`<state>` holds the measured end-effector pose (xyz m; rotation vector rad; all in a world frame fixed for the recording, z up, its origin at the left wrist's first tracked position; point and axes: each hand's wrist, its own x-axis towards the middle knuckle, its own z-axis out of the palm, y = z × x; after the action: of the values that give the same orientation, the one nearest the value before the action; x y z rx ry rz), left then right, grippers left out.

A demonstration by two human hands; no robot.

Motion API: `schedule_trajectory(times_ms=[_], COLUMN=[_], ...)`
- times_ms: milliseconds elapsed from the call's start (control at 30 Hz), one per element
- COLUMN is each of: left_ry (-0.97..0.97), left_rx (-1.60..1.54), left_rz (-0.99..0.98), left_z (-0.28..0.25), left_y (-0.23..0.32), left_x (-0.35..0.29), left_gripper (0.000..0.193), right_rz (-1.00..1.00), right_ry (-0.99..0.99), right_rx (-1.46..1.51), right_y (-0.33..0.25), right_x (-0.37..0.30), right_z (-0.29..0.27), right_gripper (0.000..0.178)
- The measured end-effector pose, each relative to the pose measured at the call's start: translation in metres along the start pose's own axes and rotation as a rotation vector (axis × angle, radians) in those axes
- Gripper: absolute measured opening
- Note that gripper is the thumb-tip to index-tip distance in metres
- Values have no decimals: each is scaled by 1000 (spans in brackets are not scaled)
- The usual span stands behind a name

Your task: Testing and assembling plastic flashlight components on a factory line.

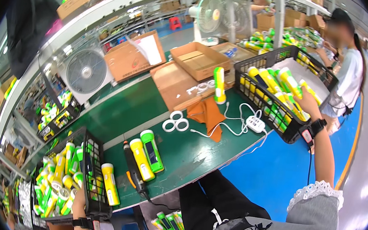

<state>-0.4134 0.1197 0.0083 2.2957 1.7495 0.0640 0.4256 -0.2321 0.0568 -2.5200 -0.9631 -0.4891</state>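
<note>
At the right, my right hand [307, 103] is closed on a yellow-and-white flashlight [310, 91] inside a black plastic crate [290, 134]. Several yellow or green flashlights [266, 78] lie in this crate beside it. Far to the left, my left hand [79, 203] reaches into a second black crate [95, 191], heaped with yellow and green flashlights [59, 169]. Its fingers are mostly hidden among the crate wall and flashlights. Between the crates, a yellow flashlight [110, 184], another yellow one [142, 159] and a green one [152, 151] lie on the green table [188, 160].
A black-and-orange corded tool [134, 172] lies beside the flashlights. White rings [176, 121], an orange cloth [208, 116], a white power strip [255, 124] and a standing flashlight [219, 85] are farther back. An open cardboard box [200, 60] sits behind. A person [348, 65] stands beyond the right crate.
</note>
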Motion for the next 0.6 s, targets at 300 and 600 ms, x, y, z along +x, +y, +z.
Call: schedule_trajectory(times_ms=[300, 600], left_ry=[1001, 303], left_rx=[-404, -1798], left_rz=[120, 147], left_z=[-30, -9], left_y=[55, 278], left_x=[-20, -102], left_gripper=[76, 42], right_rz=[-29, -22], right_ry=[-489, -763], right_rx=[-42, -117], right_y=[1, -6], right_x=[-15, -13], right_z=[-13, -42], right_gripper=[55, 53])
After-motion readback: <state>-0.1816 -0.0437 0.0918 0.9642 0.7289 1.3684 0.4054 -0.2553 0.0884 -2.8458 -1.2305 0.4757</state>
